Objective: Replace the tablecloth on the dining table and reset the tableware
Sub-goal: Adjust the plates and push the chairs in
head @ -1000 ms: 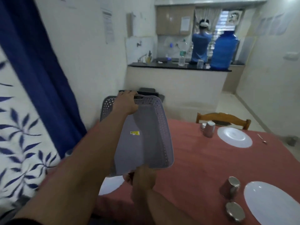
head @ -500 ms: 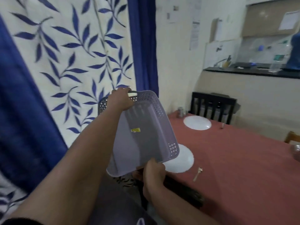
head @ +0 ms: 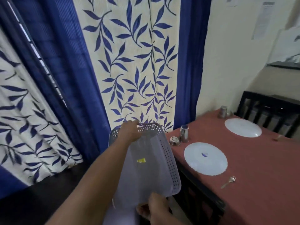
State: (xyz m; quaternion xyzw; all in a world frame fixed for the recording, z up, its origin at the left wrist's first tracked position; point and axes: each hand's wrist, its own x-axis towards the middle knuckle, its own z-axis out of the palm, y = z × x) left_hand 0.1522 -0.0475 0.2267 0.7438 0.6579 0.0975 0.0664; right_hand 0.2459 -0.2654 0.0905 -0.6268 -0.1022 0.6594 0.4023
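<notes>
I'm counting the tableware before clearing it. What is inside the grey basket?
Unknown: the basket is tilted, showing only its underside with a yellow sticker. The left hand and right hand grip its ends.

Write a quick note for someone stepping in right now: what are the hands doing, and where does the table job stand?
Left hand grips the far rim of the grey perforated basket; right hand grips its near edge, basket held tilted beside the table.
On the red tablecloth: near plate, far plate, steel cup, small steel bowl, spoon.
Done: nothing cleared here.
Left: collect tableware, swap cloth, reset.
</notes>
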